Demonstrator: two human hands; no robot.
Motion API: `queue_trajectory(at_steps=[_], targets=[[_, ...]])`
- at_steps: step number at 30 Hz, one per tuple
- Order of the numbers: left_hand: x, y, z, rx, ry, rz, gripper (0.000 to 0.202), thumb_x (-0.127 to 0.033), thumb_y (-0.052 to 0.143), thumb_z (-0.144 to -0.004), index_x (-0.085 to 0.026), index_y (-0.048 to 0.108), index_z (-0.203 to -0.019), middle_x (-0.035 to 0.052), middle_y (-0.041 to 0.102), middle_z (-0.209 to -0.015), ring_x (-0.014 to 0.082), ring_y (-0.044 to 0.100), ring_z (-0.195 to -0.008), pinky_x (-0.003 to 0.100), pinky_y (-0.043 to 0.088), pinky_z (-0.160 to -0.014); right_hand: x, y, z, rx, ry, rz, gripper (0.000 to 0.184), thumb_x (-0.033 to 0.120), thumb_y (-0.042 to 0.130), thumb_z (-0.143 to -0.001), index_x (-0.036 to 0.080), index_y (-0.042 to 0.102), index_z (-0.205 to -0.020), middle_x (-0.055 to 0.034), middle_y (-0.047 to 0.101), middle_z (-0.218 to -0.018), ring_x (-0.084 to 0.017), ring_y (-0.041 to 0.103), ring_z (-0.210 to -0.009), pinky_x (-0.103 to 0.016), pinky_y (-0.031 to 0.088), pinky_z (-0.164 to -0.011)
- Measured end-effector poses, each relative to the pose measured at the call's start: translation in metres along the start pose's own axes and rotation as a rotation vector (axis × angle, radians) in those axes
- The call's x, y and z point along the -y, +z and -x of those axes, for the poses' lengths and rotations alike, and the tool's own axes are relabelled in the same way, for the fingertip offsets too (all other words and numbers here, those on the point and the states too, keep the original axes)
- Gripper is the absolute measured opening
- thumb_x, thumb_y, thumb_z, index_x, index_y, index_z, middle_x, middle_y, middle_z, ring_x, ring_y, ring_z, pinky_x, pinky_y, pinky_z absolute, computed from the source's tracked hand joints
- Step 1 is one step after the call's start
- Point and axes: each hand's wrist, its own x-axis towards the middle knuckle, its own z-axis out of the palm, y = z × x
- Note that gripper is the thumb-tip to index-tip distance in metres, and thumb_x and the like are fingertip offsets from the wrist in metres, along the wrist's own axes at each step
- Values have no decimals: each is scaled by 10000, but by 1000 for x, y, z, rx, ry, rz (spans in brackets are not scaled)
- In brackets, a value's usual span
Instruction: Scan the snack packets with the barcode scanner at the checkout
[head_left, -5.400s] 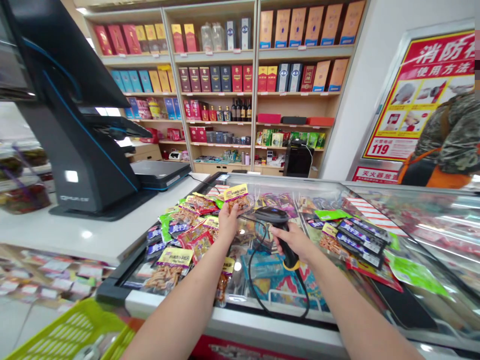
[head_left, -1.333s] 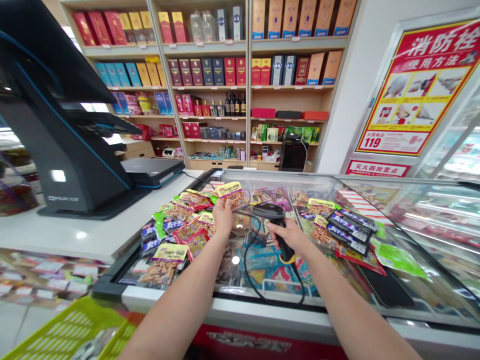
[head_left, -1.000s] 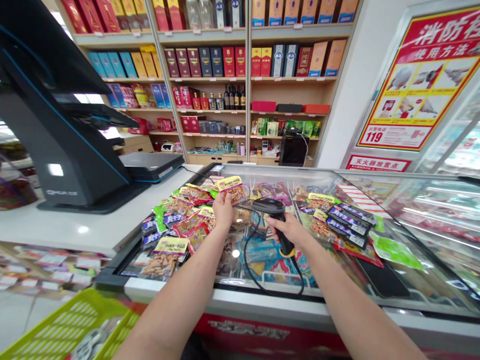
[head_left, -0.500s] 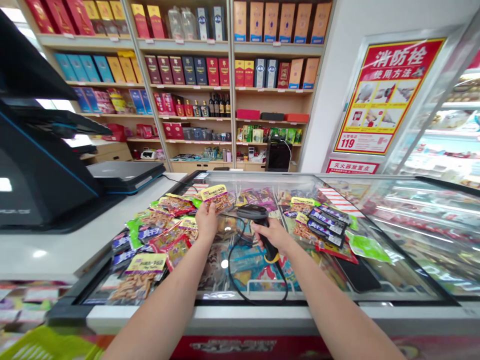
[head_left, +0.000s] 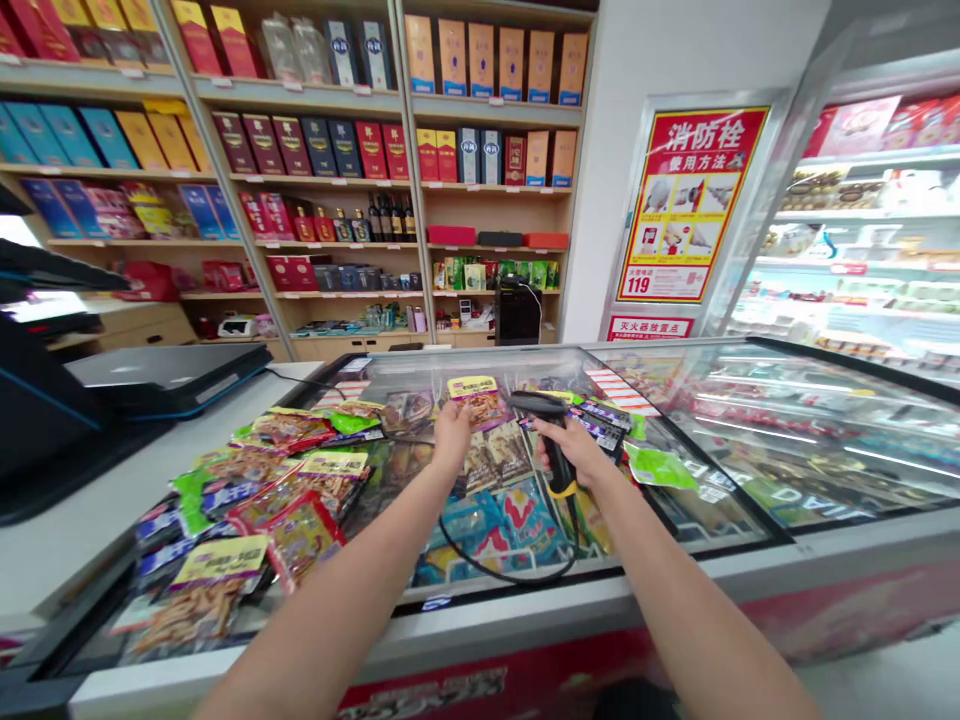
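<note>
My left hand [head_left: 451, 437] grips a clear snack packet with a yellow label [head_left: 478, 399], held up over the glass lid of a chest freezer [head_left: 675, 505]. My right hand [head_left: 568, 452] is wrapped round the handle of a black barcode scanner [head_left: 545, 417], its head pointing at the packet from the right. The scanner's black cable [head_left: 502, 572] loops down across the glass. A heap of snack packets [head_left: 255, 490] lies on the lid to the left of my hands. A smaller group of packets [head_left: 637, 445] lies just right of the scanner.
A black checkout terminal [head_left: 45, 400] stands on the white counter [head_left: 82, 520] at the left. Shelves of boxed goods [head_left: 360, 150] fill the back wall. A red fire-hydrant poster [head_left: 686, 200] hangs at the right, beside an open chiller cabinet [head_left: 862, 230].
The view has swung right, so the terminal and packet heap slid left and the chiller came into sight. Both hands moved right with the packet and scanner, grips unchanged.
</note>
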Motion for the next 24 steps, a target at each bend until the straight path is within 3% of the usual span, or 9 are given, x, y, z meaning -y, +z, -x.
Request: queue_trajectory(at_steps=[7, 10, 12, 15, 19, 22, 24], targets=[[-39, 117, 25, 139, -140, -64, 180, -196, 517, -851, -157, 668, -942, 86, 736, -918, 218, 682, -903, 358, 519, -864, 1, -73, 19, -224, -62, -57, 320, 393, 790, -697, 191, 565, -801, 43, 583, -528, -106, 524, -397, -233, 469, -389], [-56, 151, 29, 178, -174, -143, 243, -188, 534, -859, -150, 658, -1064, 122, 736, -1021, 229, 685, -973, 337, 504, -876, 3, -87, 27, -271, -94, -75, 340, 407, 801, -681, 190, 575, -812, 44, 576, -521, -109, 521, -402, -240, 471, -394], [-66, 163, 29, 257, -193, -226, 297, -182, 580, -837, -133, 650, -1121, 155, 732, -1061, 247, 683, -1002, 335, 493, -881, 4, -91, 31, -292, -95, -80, 345, 414, 807, -674, 192, 582, -813, 43, 576, -520, -110, 518, -404, -244, 473, -397], [-74, 167, 30, 355, -186, -363, 378, -178, 634, -801, -125, 648, -1175, 176, 725, -1093, 281, 669, -1058, 361, 470, -914, 5, -96, 35, -300, -82, -82, 333, 416, 805, -681, 195, 594, -811, 33, 583, -521, -114, 518, -403, -252, 477, -403], [-74, 154, 33, 332, -122, -432, 337, -183, 647, -796, -178, 695, -1129, 141, 709, -1160, 275, 639, -1122, 372, 451, -962, 3, -97, 36, -314, -77, -76, 311, 411, 801, -688, 199, 600, -794, 23, 580, -508, -122, 516, -398, -262, 477, -405], [-68, 131, 33, 294, -69, -389, 272, -168, 667, -773, -176, 725, -1039, 125, 708, -1141, 246, 633, -1106, 346, 460, -966, 0, -91, 34, -293, -88, -80, 328, 413, 812, -671, 204, 590, -791, 25, 576, -515, -124, 516, -399, -259, 471, -397], [-61, 106, 31, 271, -39, -362, 247, -177, 690, -755, -164, 731, -998, 123, 708, -1107, 236, 635, -1074, 345, 469, -962, -3, -82, 31, -252, -84, -84, 348, 421, 816, -660, 204, 581, -797, 28, 574, -525, -122, 519, -400, -256, 470, -393]])
